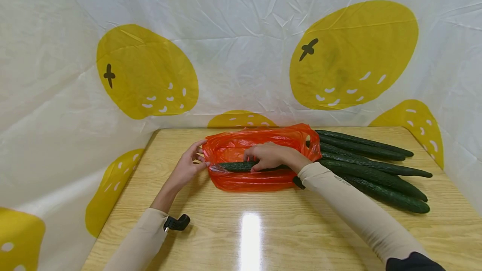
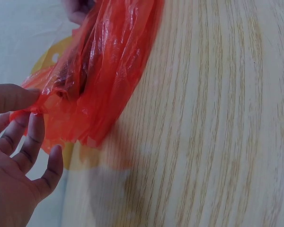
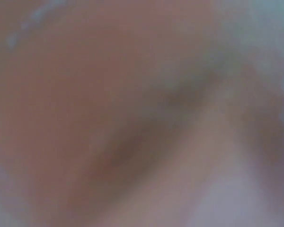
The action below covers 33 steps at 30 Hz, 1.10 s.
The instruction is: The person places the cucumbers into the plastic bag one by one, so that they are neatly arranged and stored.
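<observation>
A thin red plastic bag [image 1: 241, 185] lies on its side on the table, with its handle end to the right. My left hand [image 1: 187, 165] pinches the bag's closed left end between thumb and fingers, as the left wrist view shows too. Along the bag lies a dark green cucumber [image 1: 237, 167], its left tip close to my left hand. My right hand [image 1: 269, 156] reaches in from the right and grips this cucumber from above. The right wrist view is too blurred to show the hold.
Several long cucumbers [image 1: 376, 175] lie side by side at the right, their left ends next to the bag's opening. The wooden table [image 1: 211, 233] ends at a white cloth [image 1: 241, 70] with yellow fruit prints at the back and sides.
</observation>
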Each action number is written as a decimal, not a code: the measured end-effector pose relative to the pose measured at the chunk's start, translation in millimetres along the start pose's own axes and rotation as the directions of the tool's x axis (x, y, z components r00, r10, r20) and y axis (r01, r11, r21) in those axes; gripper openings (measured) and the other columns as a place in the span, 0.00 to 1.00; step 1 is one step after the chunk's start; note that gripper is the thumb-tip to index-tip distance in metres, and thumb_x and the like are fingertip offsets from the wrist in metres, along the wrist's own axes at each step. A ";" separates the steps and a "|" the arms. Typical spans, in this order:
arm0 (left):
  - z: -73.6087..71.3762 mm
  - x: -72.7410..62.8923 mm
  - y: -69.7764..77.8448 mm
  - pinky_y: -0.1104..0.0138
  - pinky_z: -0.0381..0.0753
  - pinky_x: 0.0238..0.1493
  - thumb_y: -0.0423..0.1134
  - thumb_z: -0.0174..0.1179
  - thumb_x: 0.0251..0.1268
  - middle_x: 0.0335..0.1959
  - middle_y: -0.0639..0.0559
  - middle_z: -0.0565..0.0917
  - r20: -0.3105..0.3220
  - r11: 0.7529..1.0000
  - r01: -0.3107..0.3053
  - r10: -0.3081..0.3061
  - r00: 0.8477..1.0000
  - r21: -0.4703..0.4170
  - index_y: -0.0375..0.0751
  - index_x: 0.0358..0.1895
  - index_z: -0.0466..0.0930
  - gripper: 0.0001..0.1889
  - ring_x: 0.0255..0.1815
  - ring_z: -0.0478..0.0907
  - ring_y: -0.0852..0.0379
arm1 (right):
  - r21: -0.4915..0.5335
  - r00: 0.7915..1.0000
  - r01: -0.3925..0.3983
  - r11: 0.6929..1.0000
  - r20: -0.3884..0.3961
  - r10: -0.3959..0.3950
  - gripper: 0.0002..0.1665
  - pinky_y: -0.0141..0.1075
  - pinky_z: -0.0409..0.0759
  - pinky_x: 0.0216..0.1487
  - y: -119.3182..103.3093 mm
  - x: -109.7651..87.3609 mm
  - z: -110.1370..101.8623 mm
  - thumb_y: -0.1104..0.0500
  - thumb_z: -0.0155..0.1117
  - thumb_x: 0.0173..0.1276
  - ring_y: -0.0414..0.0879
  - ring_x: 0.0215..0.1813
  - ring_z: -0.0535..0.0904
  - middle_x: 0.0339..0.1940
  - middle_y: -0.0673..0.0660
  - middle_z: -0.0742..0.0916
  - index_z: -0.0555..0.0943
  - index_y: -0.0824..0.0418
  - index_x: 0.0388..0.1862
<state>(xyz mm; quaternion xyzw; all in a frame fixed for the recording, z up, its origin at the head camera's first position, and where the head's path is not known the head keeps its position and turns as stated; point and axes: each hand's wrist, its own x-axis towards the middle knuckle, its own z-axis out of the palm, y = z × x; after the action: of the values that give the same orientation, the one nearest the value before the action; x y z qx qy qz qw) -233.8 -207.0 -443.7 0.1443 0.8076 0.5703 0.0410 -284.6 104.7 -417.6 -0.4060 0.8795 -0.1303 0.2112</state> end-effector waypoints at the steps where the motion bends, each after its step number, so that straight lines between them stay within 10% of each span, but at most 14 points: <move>1: 0.1 0.0 0.1 0.70 0.80 0.40 0.22 0.65 0.63 0.52 0.34 0.74 0.001 1.000 0.001 -0.001 1.000 0.001 0.38 0.77 0.61 0.39 0.44 0.75 0.44 | 0.000 1.000 0.007 1.000 -0.003 -0.007 0.20 0.45 0.76 0.59 -0.2 -0.3 0.4 0.46 0.69 0.71 0.41 0.53 0.80 0.50 0.43 0.84 0.80 0.44 0.60; 10: -0.2 -2.3 1.3 0.69 0.78 0.38 0.21 0.64 0.63 0.50 0.35 0.72 0.001 1.000 -0.002 0.002 1.000 0.017 0.38 0.77 0.61 0.39 0.42 0.75 0.47 | 0.080 0.994 0.109 0.991 -0.005 -0.109 0.19 0.39 0.79 0.55 1.1 -13.0 -2.0 0.52 0.69 0.71 0.40 0.48 0.81 0.49 0.48 0.86 0.82 0.54 0.58; 33: -4.9 -6.2 -1.9 0.70 0.76 0.37 0.22 0.64 0.62 0.50 0.38 0.72 -0.019 0.999 0.022 -0.022 1.000 0.029 0.40 0.77 0.62 0.39 0.43 0.75 0.47 | 0.025 0.998 0.060 0.998 -0.019 -0.060 0.19 0.43 0.80 0.55 10.5 -39.0 1.8 0.52 0.67 0.73 0.44 0.50 0.81 0.49 0.46 0.85 0.82 0.51 0.61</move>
<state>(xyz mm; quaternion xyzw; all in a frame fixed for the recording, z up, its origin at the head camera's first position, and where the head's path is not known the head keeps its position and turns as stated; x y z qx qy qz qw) -229.4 -213.8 -444.5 0.1307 0.8179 0.5591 0.0376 -268.0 141.3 -412.9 -0.4282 0.8671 -0.1517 0.2045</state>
